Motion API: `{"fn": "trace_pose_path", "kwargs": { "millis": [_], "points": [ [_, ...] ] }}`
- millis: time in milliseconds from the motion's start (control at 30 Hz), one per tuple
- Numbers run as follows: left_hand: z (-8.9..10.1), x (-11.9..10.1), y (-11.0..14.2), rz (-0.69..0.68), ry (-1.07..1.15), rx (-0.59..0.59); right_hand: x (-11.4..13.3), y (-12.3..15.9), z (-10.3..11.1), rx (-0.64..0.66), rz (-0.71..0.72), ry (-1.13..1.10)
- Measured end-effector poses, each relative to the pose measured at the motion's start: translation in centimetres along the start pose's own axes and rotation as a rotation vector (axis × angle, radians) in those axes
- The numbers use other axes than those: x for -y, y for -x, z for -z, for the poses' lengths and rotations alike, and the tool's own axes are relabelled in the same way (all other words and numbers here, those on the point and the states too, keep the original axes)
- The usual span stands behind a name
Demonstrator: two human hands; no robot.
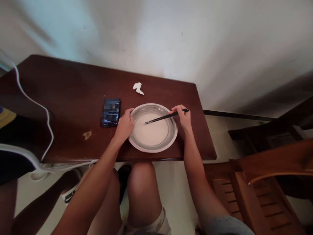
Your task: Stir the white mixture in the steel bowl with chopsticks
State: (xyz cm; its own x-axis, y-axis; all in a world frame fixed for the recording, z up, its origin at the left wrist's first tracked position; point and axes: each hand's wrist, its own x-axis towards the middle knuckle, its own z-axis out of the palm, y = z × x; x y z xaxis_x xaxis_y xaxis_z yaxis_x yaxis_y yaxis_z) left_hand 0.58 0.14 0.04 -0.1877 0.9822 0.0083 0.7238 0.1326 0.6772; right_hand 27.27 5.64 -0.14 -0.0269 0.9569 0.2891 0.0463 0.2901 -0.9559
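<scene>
A round metal basin stands near the front edge of the dark brown table, with a whitish liquid or batter in it. My left hand grips the basin's left rim, its fingers at the edge. Closed around a pair of black chopsticks, my right hand is at the basin's right rim. The chopsticks slant down to the left, and their tips meet the surface of the white mixture near its middle.
Left of the basin lies a phone with a lit screen. A crumpled white tissue is behind the basin, towards the wall. A white cable crosses the table's left part. At right stands a wooden slatted chair; another person's leg shows at lower left.
</scene>
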Motion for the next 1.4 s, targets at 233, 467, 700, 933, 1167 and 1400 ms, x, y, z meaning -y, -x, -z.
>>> {"fn": "trace_pose_path", "kwargs": {
  "millis": [233,467,700,933,1167,1400],
  "points": [
    [0.09,0.00,0.07,-0.001,0.009,0.004,0.14,0.02,0.15,0.015,-0.051,0.020],
    [0.09,-0.04,0.11,-0.006,0.017,-0.003,0.00,-0.09,0.34,-0.105,0.001,-0.027],
    [-0.01,0.15,0.03,-0.006,0.023,-0.011,0.18,0.11,-0.04,0.043,-0.026,0.015],
    [0.03,0.03,0.09,0.000,0.013,0.006,0.32,0.02,0.19,-0.020,-0.045,0.015],
    [-0.09,0.29,0.06,-0.020,0.032,-0.011,0.28,0.03,0.41,-0.070,-0.020,0.018],
    [-0.12,0.26,0.03,-0.015,0.019,-0.010,0.23,0.11,0.11,0.053,-0.030,0.030]
  ]
}}
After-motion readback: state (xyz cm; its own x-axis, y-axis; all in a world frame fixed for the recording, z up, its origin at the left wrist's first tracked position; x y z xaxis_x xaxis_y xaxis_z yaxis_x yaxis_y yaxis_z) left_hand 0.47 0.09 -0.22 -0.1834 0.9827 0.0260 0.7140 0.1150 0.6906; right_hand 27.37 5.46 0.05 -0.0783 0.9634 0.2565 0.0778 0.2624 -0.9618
